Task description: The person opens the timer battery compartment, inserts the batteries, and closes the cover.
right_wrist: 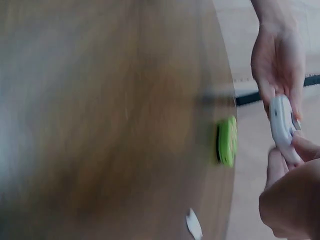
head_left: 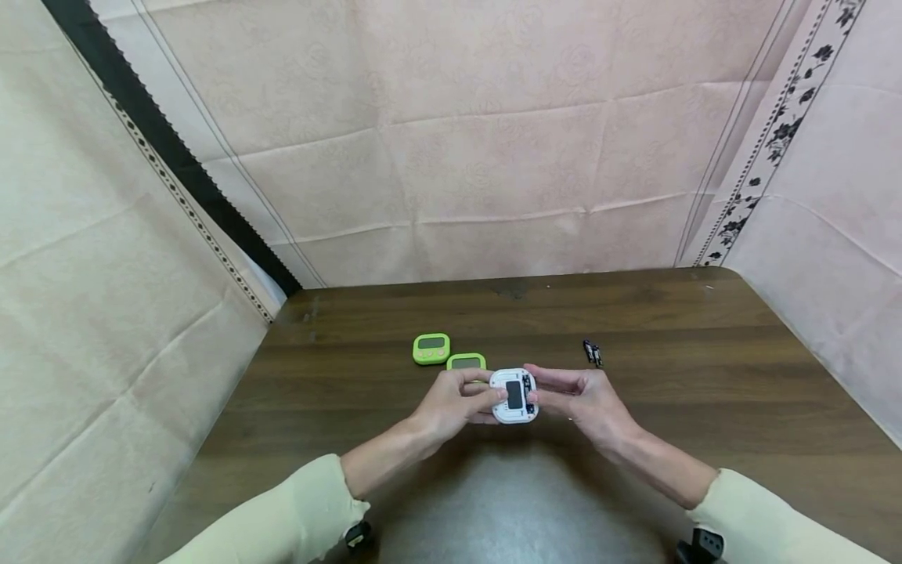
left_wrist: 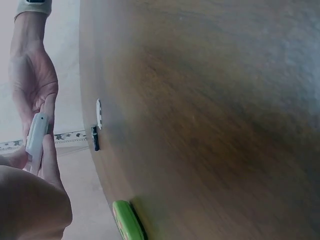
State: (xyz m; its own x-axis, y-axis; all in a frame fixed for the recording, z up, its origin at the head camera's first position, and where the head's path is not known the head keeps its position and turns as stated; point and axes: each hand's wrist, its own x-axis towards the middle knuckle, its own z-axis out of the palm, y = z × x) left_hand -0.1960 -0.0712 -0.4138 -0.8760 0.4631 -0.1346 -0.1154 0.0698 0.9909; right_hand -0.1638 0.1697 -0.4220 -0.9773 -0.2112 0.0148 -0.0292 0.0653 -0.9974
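A white digital timer [head_left: 513, 374] is held up between both hands in the head view, a dark rectangle in its middle and a dark slot along its right side. My left hand [head_left: 451, 403] grips its left side, thumb on the upward face. At the right edge, my right hand [head_left: 592, 403] pinches it, the thumb at the slot and fingers behind. In the left wrist view the timer [left_wrist: 38, 135] appears edge-on. A green timer [head_left: 431, 349] lies left of it, and another green timer [head_left: 466, 362] is partly hidden by the left hand.
Small dark batteries [head_left: 592, 353] lie on the brown wooden table [head_left: 352, 329] beyond the right hand. Near them is a thin white piece [left_wrist: 99, 114], perhaps a cover. Pale cloth [head_left: 493, 157] hangs around the table's back and sides.
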